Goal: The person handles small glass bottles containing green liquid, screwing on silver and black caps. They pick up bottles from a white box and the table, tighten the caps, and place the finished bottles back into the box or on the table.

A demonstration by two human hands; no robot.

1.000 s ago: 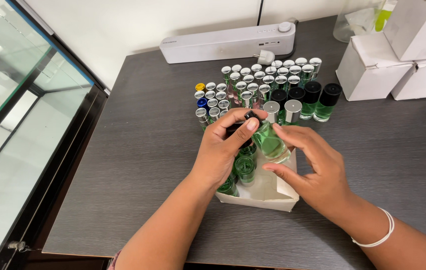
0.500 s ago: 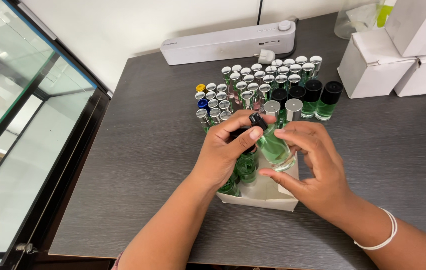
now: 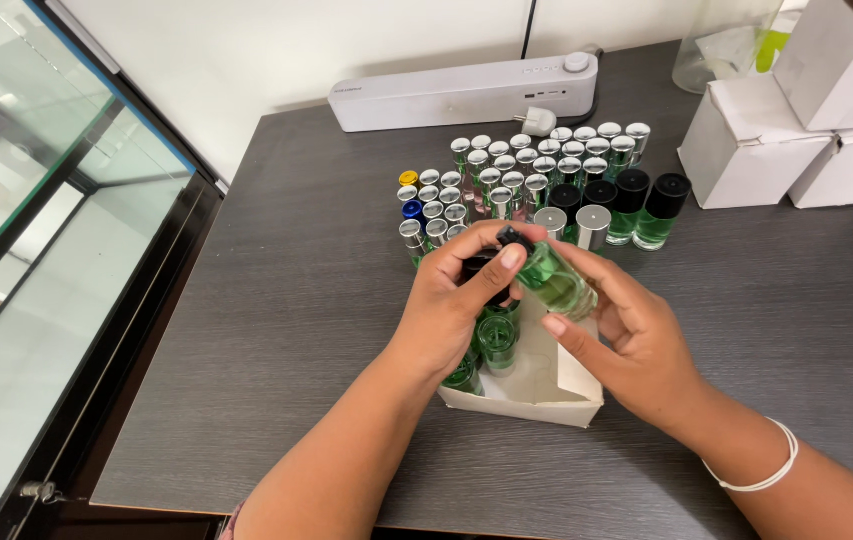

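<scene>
I see both hands meeting over a small open white cardboard box (image 3: 537, 395) near the middle of the dark grey table (image 3: 287, 300). My right hand (image 3: 627, 335) is wrapped around a small glass bottle of green liquid (image 3: 559, 282), holding it tilted, its top pointing up and to the left. My left hand (image 3: 457, 300) is closed on the bottle's top end, thumb and fingers pinched around its black cap (image 3: 513, 240), with what looks like another black cap tucked under the fingers; I cannot tell whether the cap is on tight or coming loose. The two hands touch at the bottle, which hangs just above the box.

Inside the box, under my left hand, stand more green bottles (image 3: 497, 340) without caps, their round mouths facing up. The right part of the box shows bare white cardboard.

Just beyond the hands, toward the far side, a dense cluster of small bottles with silver caps (image 3: 527, 170) stands in rows. At its left edge are one yellow cap (image 3: 409, 178) and one blue cap (image 3: 412, 209). At its right edge stand taller green bottles with black caps (image 3: 652, 205). Farther still, along the wall, lies a long white power strip (image 3: 462, 92) with a white plug in it. White boxes (image 3: 747, 140) are stacked at the far right, with a clear glass jar (image 3: 717, 45) behind them. A glass cabinet (image 3: 37, 250) runs along the left side of the table. A white bangle (image 3: 762, 465) circles my right wrist.
</scene>
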